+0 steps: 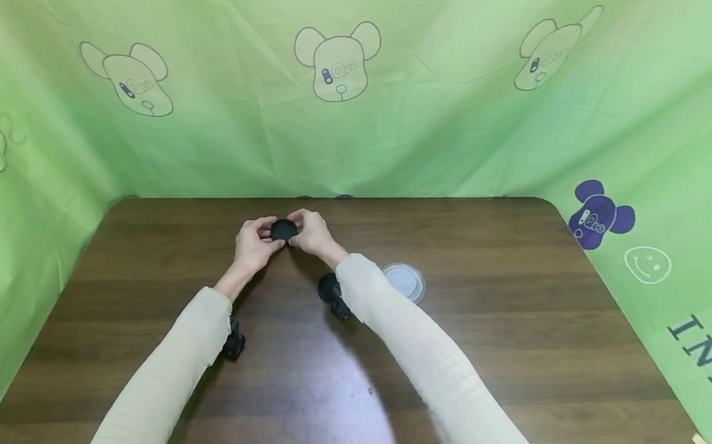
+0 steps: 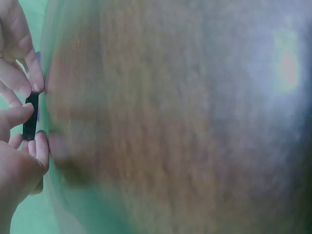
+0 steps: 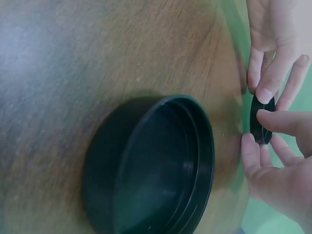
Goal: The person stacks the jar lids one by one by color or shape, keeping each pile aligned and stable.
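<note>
Near the far edge of the table, my left hand (image 1: 254, 247) and right hand (image 1: 313, 233) hold a small black round lid-like disc (image 1: 284, 231) between them. Fingers and thumbs of both pinch its rim from opposite sides. Seen edge-on in the left wrist view, the disc (image 2: 30, 117) looks thin and is partly covered by fingers. The right wrist view shows its side (image 3: 260, 119) between the fingertips. Under my right wrist sits a larger black shallow round dish (image 3: 151, 170), its hollow inside and stepped rim visible; the same dish (image 1: 327, 287) is partly hidden in the head view.
A clear round plastic lid or dish (image 1: 405, 283) lies beside my right sleeve, partly covered by it. The brown wooden table (image 1: 297, 413) is bordered at the back and sides by a green printed curtain (image 1: 438, 135). Black wrist cameras hang below both wrists.
</note>
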